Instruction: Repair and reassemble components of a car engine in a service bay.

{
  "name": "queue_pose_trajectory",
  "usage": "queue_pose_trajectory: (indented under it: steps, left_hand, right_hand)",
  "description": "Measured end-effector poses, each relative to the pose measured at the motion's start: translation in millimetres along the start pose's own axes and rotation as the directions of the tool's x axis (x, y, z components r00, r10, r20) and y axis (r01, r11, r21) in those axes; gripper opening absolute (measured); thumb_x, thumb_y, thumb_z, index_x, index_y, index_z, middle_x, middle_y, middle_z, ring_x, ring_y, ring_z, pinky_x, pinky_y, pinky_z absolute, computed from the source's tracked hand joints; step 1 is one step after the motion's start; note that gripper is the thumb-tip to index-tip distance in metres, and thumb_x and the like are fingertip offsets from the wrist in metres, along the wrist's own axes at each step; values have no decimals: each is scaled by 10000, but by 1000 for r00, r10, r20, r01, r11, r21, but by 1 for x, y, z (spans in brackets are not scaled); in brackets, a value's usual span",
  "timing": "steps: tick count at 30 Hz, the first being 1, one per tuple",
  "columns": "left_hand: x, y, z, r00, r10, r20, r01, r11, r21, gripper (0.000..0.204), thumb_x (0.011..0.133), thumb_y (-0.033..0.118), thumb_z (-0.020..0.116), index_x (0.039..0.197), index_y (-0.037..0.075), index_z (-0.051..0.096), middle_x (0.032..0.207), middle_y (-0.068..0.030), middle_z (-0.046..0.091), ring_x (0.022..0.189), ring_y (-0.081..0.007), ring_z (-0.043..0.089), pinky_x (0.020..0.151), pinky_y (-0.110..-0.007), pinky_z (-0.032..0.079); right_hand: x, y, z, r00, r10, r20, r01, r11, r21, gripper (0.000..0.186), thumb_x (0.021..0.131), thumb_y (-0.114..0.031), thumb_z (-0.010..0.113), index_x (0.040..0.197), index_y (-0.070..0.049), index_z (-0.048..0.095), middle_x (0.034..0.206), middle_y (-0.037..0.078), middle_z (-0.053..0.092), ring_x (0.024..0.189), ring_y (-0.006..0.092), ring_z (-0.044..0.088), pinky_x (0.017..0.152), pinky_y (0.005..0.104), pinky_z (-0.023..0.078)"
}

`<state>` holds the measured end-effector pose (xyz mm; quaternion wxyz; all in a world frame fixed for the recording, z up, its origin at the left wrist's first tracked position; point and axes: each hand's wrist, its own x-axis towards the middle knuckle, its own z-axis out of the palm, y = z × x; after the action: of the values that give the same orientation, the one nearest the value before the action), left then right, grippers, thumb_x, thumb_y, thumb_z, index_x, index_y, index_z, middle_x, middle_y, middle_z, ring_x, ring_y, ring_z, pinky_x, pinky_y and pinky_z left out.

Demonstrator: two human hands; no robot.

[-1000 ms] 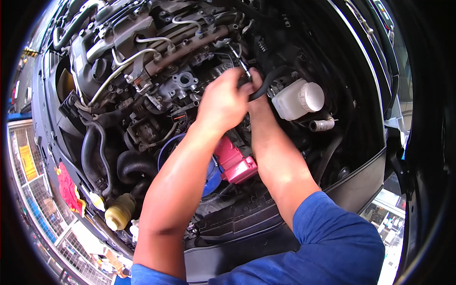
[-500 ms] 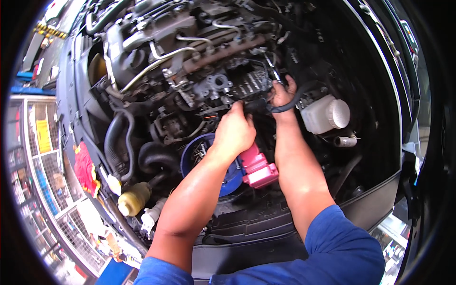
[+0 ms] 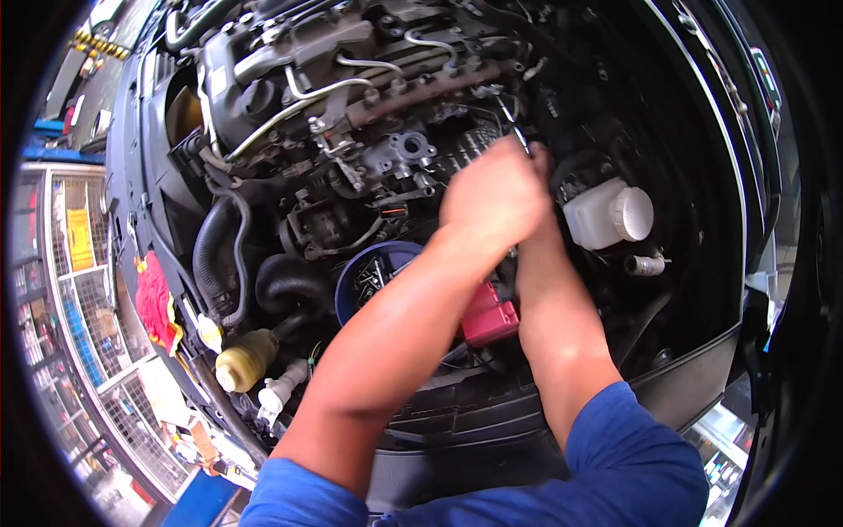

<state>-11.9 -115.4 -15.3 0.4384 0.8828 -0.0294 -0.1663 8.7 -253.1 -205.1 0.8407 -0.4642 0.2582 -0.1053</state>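
My left hand (image 3: pixel 496 195) is over the engine, crossing in front of my right hand. Its back is toward me and its fingers are hidden and slightly blurred. Only part of my right hand (image 3: pixel 542 169) shows behind it, closed around the lower end of a slim chrome hand tool (image 3: pixel 513 116). The tool slants up and left toward the engine's right end; its exact kind is unclear. Left of the hands is an open round metal port (image 3: pixel 408 151) on the engine. A rusty brown rail (image 3: pixel 417 98) with bent metal pipes runs above.
Below my left forearm sits a blue bowl (image 3: pixel 344 294) with loose bolts, beside a red plastic cover (image 3: pixel 488 316). A white reservoir (image 3: pixel 593 215) stands right of my right hand. Black hoses (image 3: pixel 211 255), a yellowish reservoir (image 3: pixel 246 360) and a red cloth (image 3: pixel 156 299) are at left.
My left hand has moved up and right, from beside a black hose to in front of my right hand. The hose near my right wrist is out of sight. My right hand stays at the tool.
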Motion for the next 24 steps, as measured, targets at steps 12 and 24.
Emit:
queue_pose_trajectory:
  steps: [12,24]
  left_hand:
    - [40,49,20,972,207,111,-227,948,222,308,930,126,499,1203,28,604,1151,-194,706,1091,-353,689,868,-466,573]
    - [-34,-69,4,985,-60,-162,39,990,-133,420,920,311,651,1186,-13,656,1038,-250,699,1014,-391,686,896,-442,529]
  right_hand:
    - [10,-6,-14,942,336,-19,-322,918,233,391,926,-250,664,1257,-142,486,892,30,579,726,196,590,625,336,511]
    - [7,-4,13,994,10,-110,-15,999,-42,319,907,-187,681,1196,-148,552,862,38,552,608,129,521,515,284,453]
